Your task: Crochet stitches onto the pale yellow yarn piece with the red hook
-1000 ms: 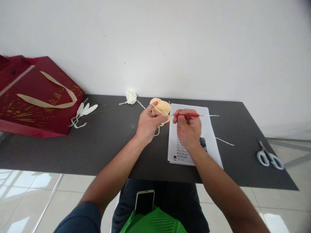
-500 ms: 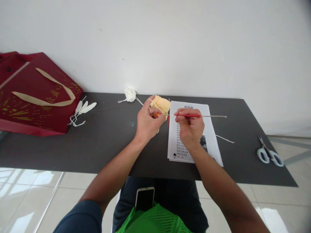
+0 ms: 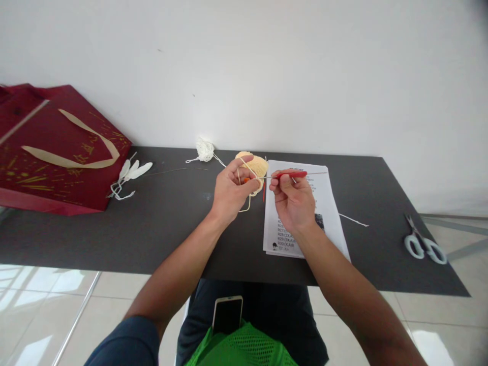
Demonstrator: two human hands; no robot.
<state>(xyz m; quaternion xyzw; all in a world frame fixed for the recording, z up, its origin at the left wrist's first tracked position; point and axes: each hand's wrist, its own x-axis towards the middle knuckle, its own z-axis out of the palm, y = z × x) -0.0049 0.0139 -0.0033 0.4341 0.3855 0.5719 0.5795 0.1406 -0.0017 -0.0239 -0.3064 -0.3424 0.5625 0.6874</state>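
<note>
My left hand (image 3: pixel 231 190) is closed over the dark table (image 3: pixel 171 223), pinching a small orange crochet piece with pale yellow yarn looped over its fingers. Just behind it lies the pale yellow yarn ball (image 3: pixel 257 165). My right hand (image 3: pixel 293 201) grips a red-handled crochet hook (image 3: pixel 292 175) that lies level, its metal tip pointing left into the work at my left fingers. Both hands hover above the table, the right one over a printed paper sheet (image 3: pixel 328 203).
A dark red gift bag (image 3: pixel 57 152) lies at the far left, with white feather-like pieces (image 3: pixel 131 173) beside it. A small white yarn clump (image 3: pixel 205 150) sits near the wall. White-handled scissors (image 3: pixel 423 246) lie at the right edge. A phone (image 3: pixel 227 314) rests on my lap.
My right hand has rolled so the fingers face up, and the hook has shifted left and slightly up. My left hand stays pinched on the work.
</note>
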